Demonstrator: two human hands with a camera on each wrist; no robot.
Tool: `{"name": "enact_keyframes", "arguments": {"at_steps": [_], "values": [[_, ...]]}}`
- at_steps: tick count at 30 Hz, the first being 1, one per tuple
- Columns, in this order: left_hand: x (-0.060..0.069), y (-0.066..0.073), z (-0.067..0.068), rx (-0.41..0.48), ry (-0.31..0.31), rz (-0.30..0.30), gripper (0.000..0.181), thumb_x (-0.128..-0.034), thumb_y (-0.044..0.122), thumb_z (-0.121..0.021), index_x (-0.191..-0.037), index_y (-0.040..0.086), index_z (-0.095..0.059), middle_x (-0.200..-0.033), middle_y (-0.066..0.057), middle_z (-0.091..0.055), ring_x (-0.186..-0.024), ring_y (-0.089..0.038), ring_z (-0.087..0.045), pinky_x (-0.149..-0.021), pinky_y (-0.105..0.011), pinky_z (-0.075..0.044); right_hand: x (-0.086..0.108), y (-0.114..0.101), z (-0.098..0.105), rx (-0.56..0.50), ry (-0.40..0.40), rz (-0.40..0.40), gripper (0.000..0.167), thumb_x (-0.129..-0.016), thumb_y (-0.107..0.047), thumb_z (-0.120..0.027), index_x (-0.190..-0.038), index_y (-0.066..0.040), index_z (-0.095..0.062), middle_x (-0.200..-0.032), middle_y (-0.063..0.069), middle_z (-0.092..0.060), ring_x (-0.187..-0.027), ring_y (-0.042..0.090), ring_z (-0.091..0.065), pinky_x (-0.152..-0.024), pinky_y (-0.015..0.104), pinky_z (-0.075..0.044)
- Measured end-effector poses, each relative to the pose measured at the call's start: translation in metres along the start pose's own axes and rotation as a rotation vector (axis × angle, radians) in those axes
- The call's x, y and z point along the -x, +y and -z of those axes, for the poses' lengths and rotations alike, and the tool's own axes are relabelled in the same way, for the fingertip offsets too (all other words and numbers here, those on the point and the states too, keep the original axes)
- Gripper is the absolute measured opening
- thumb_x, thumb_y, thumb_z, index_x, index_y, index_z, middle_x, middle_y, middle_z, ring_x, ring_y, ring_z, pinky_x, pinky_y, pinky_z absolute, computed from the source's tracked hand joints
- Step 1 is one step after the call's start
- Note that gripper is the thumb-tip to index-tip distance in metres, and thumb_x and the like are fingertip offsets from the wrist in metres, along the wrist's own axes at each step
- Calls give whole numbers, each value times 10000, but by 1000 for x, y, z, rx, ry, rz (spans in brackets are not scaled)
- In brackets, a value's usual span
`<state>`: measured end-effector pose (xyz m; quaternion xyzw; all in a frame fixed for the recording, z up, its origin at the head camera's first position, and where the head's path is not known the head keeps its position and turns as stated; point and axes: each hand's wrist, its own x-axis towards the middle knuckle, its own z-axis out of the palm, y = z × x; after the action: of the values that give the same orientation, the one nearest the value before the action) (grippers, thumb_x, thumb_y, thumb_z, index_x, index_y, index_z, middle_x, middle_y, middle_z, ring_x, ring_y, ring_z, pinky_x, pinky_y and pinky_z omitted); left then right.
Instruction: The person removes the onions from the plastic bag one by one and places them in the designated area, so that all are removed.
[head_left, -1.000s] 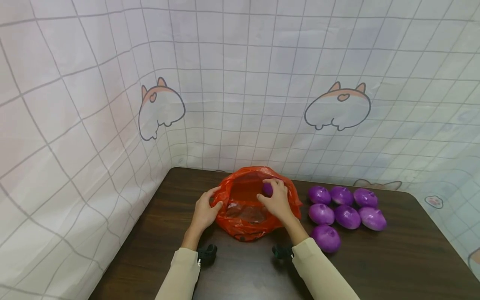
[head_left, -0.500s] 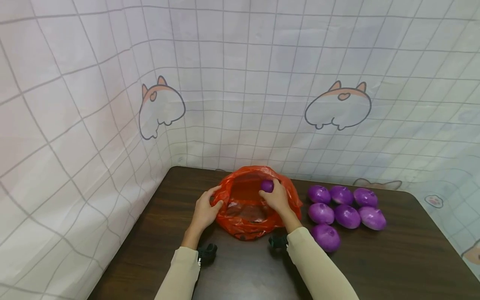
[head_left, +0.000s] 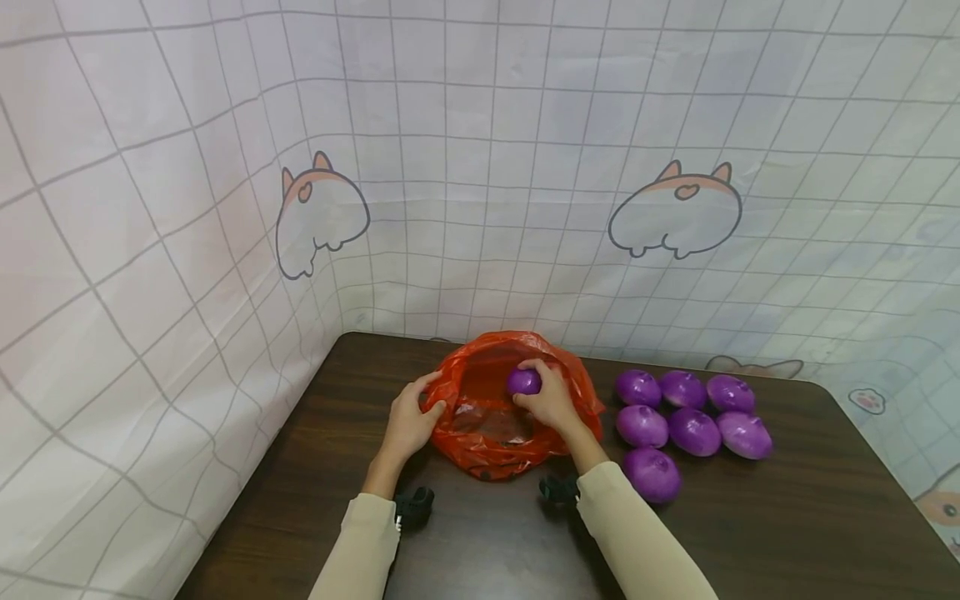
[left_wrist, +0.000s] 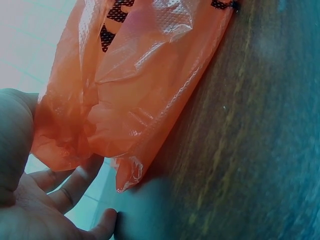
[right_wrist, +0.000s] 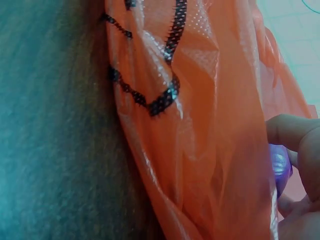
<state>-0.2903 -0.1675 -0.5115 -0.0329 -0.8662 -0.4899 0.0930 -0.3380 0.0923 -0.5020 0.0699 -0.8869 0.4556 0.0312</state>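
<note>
A red plastic bag [head_left: 480,454] stands on the table with its mouth spread wide. My left hand [head_left: 409,421] holds the bag's left rim; in the left wrist view the thumb lies on one side of the film and the fingers [left_wrist: 75,190] on the other. Inside the mouth, toward its right side, my right hand [head_left: 551,400] grips a purple onion [head_left: 522,381] between thumb and fingers. The right wrist view shows part of that onion [right_wrist: 280,167] behind the bag wall [right_wrist: 215,125]. The bottom of the bag is partly hidden.
To the right of the bag, several purple onions [head_left: 694,432] lie in rough rows on the dark wooden table [head_left: 795,508]. The closest one [head_left: 652,475] sits beside my right forearm. A white grid-patterned cloth [head_left: 495,167] hangs behind and to the left.
My right hand has brought the onion a little left, toward the middle of the bag's mouth, and more of the onion shows. The left hand stays at the rim.
</note>
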Motion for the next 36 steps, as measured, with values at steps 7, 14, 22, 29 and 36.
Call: {"name": "enact_keyframes", "arguments": {"at_steps": [7,14,22,29,36], "values": [[1,0,1,-1,-3,-3,501,-967,161,-702,-1449,213,-575,-1367,-144,-605,-1265,-345,-575,-1057,-559,-477,7,-4,3,57,-82,46,496,-862,-115,-801,-1298,-170,-572,-1406,241,-460,-1251,464,-479,-978,653,-498],[0,0,1,-7,-3,-10,505,-966,160,-703,-1452,205,-574,-1348,-154,-613,-1241,-343,-588,-1037,-555,-490,13,-8,2,50,-113,66,544,-851,-142,-828,-1318,-171,-549,-1387,204,-486,-1239,426,-507,-982,630,-508],[-1,0,1,-3,4,-14,501,-962,154,-705,-1445,201,-581,-1358,-153,-613,-1269,-347,-580,-1061,-565,-474,19,-15,2,38,-108,82,617,-831,-156,-848,-1337,-174,-495,-1380,161,-497,-1272,398,-486,-1010,626,-495],[0,1,1,-7,4,-24,508,-965,142,-697,-1456,187,-571,-1350,-166,-612,-1254,-356,-586,-1042,-571,-485,28,-23,7,16,-97,104,650,-830,-160,-848,-1350,-172,-459,-1401,135,-496,-1278,379,-466,-1015,623,-494],[0,1,1,-1,2,-13,494,-965,145,-694,-1444,182,-582,-1345,-165,-614,-1250,-356,-586,-1047,-568,-484,38,-28,14,18,-77,128,668,-832,-176,-851,-1365,-144,-451,-1423,154,-519,-1274,375,-493,-1009,610,-502]]}}
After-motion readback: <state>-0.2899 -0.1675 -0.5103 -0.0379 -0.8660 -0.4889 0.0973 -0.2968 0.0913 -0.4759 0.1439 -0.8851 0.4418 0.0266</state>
